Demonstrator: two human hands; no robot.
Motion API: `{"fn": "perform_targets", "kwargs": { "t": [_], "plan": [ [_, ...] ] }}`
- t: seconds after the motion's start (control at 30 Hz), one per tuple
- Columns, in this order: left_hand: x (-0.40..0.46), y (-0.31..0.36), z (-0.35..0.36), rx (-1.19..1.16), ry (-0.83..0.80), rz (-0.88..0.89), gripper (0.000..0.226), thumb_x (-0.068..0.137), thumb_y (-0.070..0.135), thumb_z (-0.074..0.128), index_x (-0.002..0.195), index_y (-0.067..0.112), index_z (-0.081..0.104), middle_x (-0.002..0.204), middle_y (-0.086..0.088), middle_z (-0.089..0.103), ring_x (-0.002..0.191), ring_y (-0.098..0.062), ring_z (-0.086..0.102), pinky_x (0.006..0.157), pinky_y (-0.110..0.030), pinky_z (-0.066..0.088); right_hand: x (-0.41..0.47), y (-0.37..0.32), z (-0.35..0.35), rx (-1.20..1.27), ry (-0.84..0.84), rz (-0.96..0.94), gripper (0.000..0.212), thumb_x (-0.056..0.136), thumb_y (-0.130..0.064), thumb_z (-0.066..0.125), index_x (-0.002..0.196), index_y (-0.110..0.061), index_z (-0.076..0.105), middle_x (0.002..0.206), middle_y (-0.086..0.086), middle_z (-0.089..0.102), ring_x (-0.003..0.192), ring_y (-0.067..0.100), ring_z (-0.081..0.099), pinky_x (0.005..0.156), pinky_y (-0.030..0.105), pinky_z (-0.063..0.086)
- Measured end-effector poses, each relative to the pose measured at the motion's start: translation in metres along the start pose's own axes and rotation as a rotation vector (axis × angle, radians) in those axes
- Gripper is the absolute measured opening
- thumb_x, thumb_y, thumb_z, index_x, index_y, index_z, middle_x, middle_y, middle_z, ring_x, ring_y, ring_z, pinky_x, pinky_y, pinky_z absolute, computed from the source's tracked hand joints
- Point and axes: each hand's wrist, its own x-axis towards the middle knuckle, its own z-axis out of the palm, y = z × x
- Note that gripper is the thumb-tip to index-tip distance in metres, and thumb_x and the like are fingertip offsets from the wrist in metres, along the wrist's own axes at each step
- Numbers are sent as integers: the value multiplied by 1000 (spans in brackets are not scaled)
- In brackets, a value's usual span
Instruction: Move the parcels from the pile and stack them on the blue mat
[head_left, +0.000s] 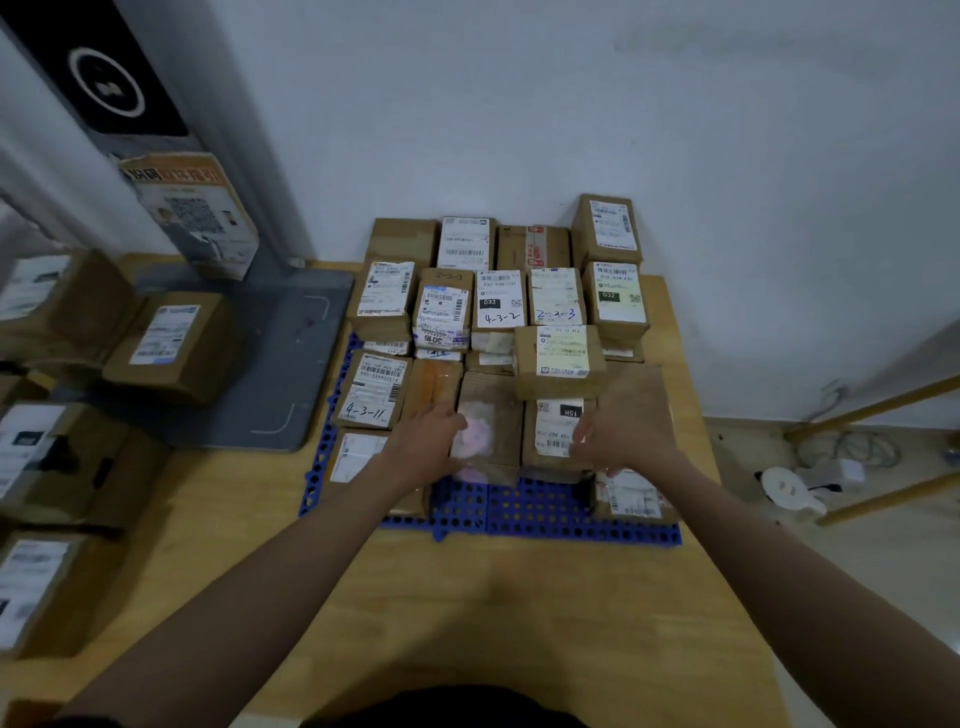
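Both our forearms are reaching over the tabletop (467, 597): our left hand (434, 439) and right hand (626, 423), fingers loosely spread, are pressing the sides of two brown parcels (493, 415) lying among the stacked ones on the blue mat (535, 512).

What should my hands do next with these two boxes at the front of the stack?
Probably let go and pull both hands back toward the pile on the left. The left hand and right hand rest on boxes already sitting among the stacked rows on the blue mat, while more parcels wait at the left.
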Motion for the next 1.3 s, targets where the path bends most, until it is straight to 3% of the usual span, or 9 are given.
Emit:
{"fn": "perform_targets", "kwargs": {
  "t": [0.1,0.27,0.33,0.5,0.6,0.77,0.93,1.13,1.3],
  "plan": [
    [-22,-6,-9,30,20,22,51,84,39,71,129,23,54,138,3,45,116,-19,53,87,-34,48,-6,-20,12,21,-24,-77,30,92,-35,60,115,-16,58,112,2,57,92,20,57,76,31,50],
    [-67,-31,-24,18,98,-56,41,90,36,64,128,24,55,130,1,49,116,-21,50,91,-38,47,-1,-69,27,-26,-82,-217,18,86,-17,56,79,-1,61,82,23,59,84,44,62,54,33,45],
    [-89,-47,-28,23,131,-102,39,91,37,63,127,25,55,129,1,48,118,-20,49,95,-38,45,2,-93,32,-69,-96,-276,15,88,-23,57,88,-9,62,86,18,55,75,38,63,49,26,42],
    [-144,-93,-33,14,182,-233,36,88,35,66,122,26,57,125,1,51,115,-21,53,93,-36,44,7,-149,51,-89,-146,-391,32,91,-32,63,120,-22,53,116,-2,55,95,16,58,83,33,53],
    [-173,-121,-31,-14,199,-321,34,88,37,65,121,28,58,127,1,50,118,-20,52,96,-35,40,3,-188,62,-112,-154,-446,37,89,-32,63,124,-22,53,124,-1,53,98,15,56,73,22,47],
    [-218,-168,-27,-48,191,-405,34,90,40,63,121,28,57,129,3,48,120,-19,50,93,-34,42,-6,-250,86,-106,-200,-478,33,91,-36,61,120,-25,51,108,-1,57,78,14,57,63,25,48],
    [-263,-225,-25,-80,164,-445,35,91,40,62,123,27,57,128,2,49,114,-19,54,89,-37,48,-8,-320,123,-139,-170,-507,32,88,-28,64,118,-19,56,115,1,59,98,16,57,78,28,46],
    [-312,-304,-28,-109,201,-500,38,89,35,62,124,22,56,129,-1,49,110,-24,55,84,-37,48,-9,-409,167,-90,-196,-455,32,83,-26,64,114,-23,55,102,4,64,69,14,61,58,28,52],
    [-345,-370,-37,-137,311,-602,44,87,28,66,126,19,50,130,-4,43,116,-26,50,89,-42,50,-14,-484,194,-5,-199,-448,25,81,-27,62,106,-25,56,95,9,68,82,26,69,66,39,59]
  ]
}}
